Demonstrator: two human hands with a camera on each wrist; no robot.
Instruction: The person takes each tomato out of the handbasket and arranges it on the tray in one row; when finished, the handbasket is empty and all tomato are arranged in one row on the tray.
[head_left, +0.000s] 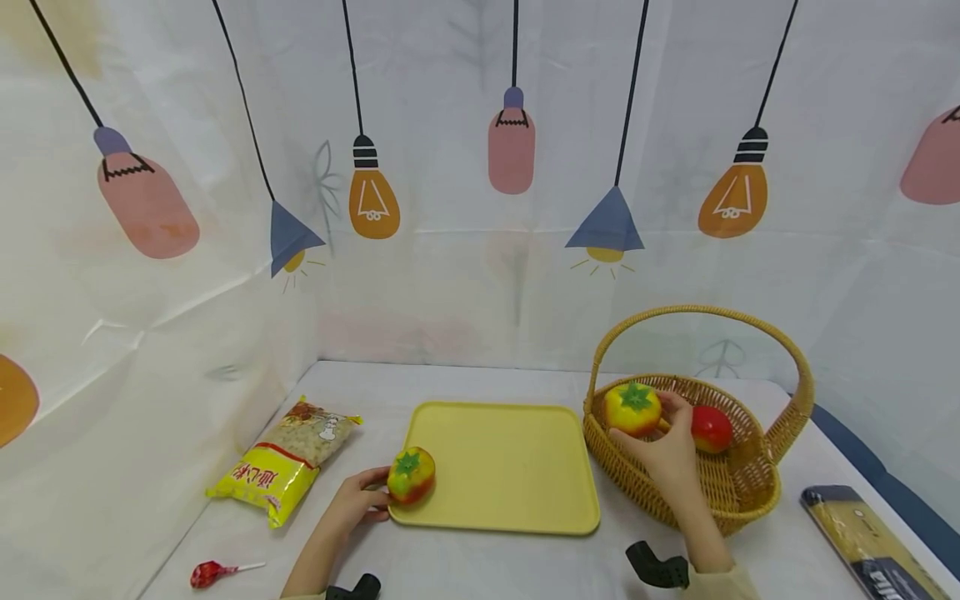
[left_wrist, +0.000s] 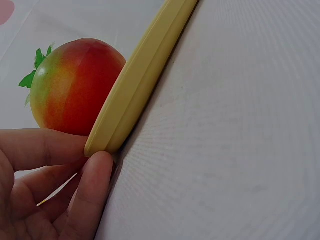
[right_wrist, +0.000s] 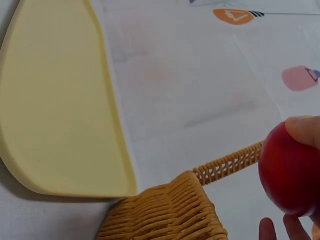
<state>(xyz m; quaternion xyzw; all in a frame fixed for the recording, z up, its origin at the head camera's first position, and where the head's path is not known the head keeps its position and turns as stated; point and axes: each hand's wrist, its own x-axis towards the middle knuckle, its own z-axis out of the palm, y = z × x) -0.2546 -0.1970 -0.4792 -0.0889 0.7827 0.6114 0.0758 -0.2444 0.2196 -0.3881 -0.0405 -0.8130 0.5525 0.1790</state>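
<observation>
In the head view my right hand [head_left: 671, 458] grips a yellow-red, tomato-like fruit [head_left: 632, 408] with a green leafy top, at the left side of the wicker basket [head_left: 757, 500]. Its red side [right_wrist: 290, 172] shows in the right wrist view, thumb on top. A red fruit [head_left: 711, 429] lies inside the basket. My left hand [head_left: 358, 500] is at the front left corner of the yellow tray [head_left: 510, 467]. In the left wrist view its fingers [left_wrist: 40, 147] and thumb pinch the tray rim [left_wrist: 132, 95]. Beside them a second green-topped fruit [left_wrist: 82, 85] sits on the tray.
A yellow snack bag [head_left: 288, 458] lies left of the tray, with a red lollipop [head_left: 213, 573] nearer the front. A gold and black packet [head_left: 870, 542] is at the right edge. The basket's tall handle [head_left: 697, 310] arches over it. A printed cloth hangs behind.
</observation>
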